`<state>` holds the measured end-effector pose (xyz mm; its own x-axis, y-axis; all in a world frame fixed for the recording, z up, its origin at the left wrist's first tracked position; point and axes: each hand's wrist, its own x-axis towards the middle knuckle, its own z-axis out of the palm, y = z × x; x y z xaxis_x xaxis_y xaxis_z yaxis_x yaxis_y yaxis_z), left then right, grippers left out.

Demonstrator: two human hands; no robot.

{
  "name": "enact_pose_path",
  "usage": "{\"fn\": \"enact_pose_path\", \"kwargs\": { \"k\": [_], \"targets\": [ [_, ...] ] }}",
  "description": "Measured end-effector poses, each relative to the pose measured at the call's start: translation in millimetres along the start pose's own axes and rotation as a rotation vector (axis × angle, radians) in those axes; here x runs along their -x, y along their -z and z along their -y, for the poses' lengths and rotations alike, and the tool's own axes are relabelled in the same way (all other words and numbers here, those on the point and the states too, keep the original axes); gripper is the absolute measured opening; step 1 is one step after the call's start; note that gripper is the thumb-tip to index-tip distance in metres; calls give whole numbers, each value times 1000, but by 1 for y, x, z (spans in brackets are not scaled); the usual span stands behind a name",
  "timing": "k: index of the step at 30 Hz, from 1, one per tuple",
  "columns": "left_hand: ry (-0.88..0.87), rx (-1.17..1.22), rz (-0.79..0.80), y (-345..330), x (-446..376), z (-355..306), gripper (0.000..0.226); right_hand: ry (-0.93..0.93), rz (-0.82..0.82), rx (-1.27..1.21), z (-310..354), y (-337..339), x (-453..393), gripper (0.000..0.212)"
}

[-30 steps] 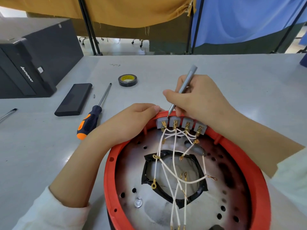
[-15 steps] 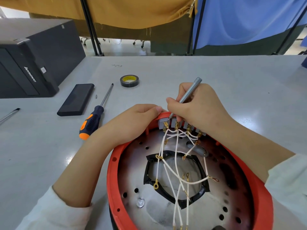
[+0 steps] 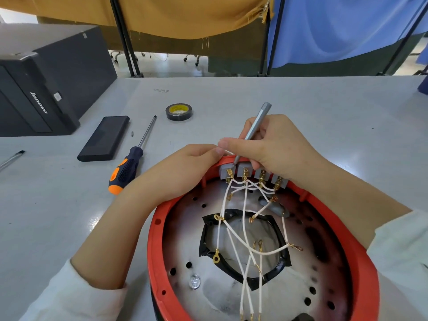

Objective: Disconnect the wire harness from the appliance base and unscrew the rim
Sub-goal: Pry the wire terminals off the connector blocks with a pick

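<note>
Only one legible marking: "lenovo" in white letters stood on the side face of the black computer case (image 3: pixel 46 79) at the table's (image 3: pixel 301 107) far left edge, reading rotated. A small white sticker sat just beside it, unreadable. The tape roll's (image 3: pixel 179 111) yellow core label was too blurred to read.

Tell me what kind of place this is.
Probably a repair or assembly workbench: tools like the orange-handled screwdriver and electrical tape lie on a grey table, with a Lenovo computer and curtain partitions.
</note>
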<state>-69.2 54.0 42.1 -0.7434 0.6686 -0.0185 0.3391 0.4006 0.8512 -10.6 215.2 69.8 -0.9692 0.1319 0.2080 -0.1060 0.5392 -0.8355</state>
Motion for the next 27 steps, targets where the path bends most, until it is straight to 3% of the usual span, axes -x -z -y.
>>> {"fn": "enact_pose_path", "kwargs": {
  "k": [7,11,16,27],
  "targets": [
    [17,9,11,-1,1,-5,33,1,-72,-84,-4,0,2,43],
    [22,6,21,0,3,-6,35,-11,-119,-248,-5,4,6,34],
    [14,13,22,-1,2,-7,34,43,-203,-179,-5,3,7,46],
    [22,-6,18,0,2,-5,35,1,-204,-200,-7,1,4,41]
  ]
}}
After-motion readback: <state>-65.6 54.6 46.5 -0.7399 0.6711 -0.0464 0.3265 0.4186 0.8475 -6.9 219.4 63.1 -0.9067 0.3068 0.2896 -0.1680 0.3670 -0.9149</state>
